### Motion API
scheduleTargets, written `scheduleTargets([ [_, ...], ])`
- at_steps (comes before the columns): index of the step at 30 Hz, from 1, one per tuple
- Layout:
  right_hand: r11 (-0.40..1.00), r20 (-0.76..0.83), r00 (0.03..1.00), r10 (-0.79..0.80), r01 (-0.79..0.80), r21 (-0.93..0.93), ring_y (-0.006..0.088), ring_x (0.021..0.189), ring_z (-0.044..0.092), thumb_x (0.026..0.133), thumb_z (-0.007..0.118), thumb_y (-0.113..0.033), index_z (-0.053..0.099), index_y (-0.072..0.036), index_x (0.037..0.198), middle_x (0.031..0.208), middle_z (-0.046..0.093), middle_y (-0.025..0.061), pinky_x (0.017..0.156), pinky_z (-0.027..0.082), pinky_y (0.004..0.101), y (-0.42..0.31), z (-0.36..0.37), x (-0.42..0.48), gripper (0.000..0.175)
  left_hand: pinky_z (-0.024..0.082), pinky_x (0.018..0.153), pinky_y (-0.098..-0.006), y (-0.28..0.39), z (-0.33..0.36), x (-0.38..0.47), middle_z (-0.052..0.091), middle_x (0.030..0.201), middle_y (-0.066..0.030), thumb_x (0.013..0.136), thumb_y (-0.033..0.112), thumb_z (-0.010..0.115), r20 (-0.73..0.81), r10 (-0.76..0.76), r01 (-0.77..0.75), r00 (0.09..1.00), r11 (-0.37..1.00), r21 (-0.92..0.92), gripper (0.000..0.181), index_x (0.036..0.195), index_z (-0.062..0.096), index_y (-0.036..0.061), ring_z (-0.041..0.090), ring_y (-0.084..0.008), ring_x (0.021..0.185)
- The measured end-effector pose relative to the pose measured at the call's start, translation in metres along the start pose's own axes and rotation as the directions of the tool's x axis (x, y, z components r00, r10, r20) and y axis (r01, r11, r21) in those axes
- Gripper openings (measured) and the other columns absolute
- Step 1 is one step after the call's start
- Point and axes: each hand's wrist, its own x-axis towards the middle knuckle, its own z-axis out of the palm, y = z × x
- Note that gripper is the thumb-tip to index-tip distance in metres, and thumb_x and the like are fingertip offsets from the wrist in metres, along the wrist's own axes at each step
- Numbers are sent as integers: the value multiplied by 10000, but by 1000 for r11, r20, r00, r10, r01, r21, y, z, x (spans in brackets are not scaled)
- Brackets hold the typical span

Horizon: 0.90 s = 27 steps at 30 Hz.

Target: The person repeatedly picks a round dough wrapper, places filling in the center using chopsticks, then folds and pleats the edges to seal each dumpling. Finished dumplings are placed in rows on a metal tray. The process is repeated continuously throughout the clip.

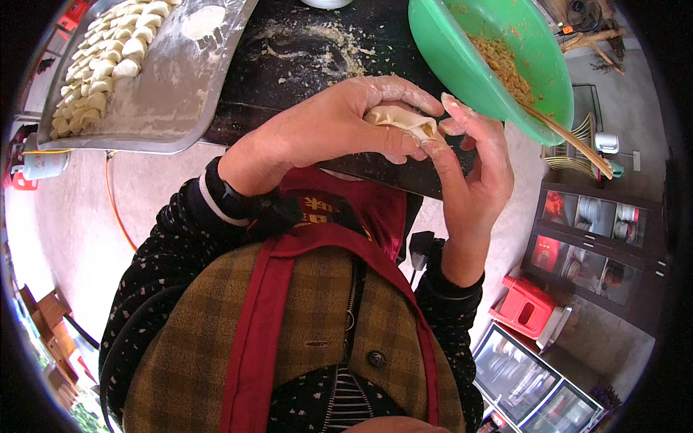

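Note:
A half-folded dumpling, its dough pleated along the upper edge, lies in my left hand. The fingers curl behind it and the thumb presses its near side. A bit of filling shows at its right end. There my right hand meets it, thumb against the dough and a fingertip close by, while the index finger is raised. Flour whitens the fingers of both hands. To the right, a green plastic basin holds minced filling and a pair of wooden chopsticks leaning over its rim.
Rows of dumplings fill the left part of a metal tray, with a flour-dusted round wrapper at its top. Flour and dough crumbs lie scattered over the dark table. A red plastic stool stands at the right, below a dark cabinet.

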Motion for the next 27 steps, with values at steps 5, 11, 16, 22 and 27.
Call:
scheduleTargets([
  [5,998,135,991,21,-13,-57,224,803,626,708,747,38,674,-50,956,872,650,88,706,506,304,-7,-7,8,273,527,850,-270,2,-4,1,648,1059,-82,870,64,667,75,0,-4,997,999,52,436,1273,517,-9,639,-136,990],
  [11,992,-60,997,-46,39,-121,248,766,606,727,727,46,644,-44,849,815,622,97,678,495,310,-3,10,-3,173,502,820,-260,-2,1,0,639,1023,-69,832,127,719,-16,-7,9,1000,990,142,460,1237,556,-15,613,-119,917],
  [16,970,-63,991,-117,101,-220,233,850,600,754,716,25,680,-21,951,886,646,99,762,484,328,-2,11,-6,206,463,910,-250,-2,1,1,622,1145,-55,810,36,724,-18,-50,53,999,965,257,464,1246,569,3,581,-108,1036],
  [22,980,3,998,-69,68,-186,254,925,577,641,807,-68,722,-85,1002,930,639,64,819,472,342,-6,5,3,371,488,865,-270,-1,4,1,650,1057,-88,821,146,727,-11,-32,33,999,994,107,495,1243,551,-45,613,-141,974],
  [27,989,3,996,-85,85,-122,254,846,584,659,784,-26,705,-84,859,833,632,49,781,476,347,-2,11,3,223,476,875,-262,-2,4,1,649,1060,-96,816,155,718,-3,22,-22,1000,989,146,501,1241,551,-52,599,-139,997],
])
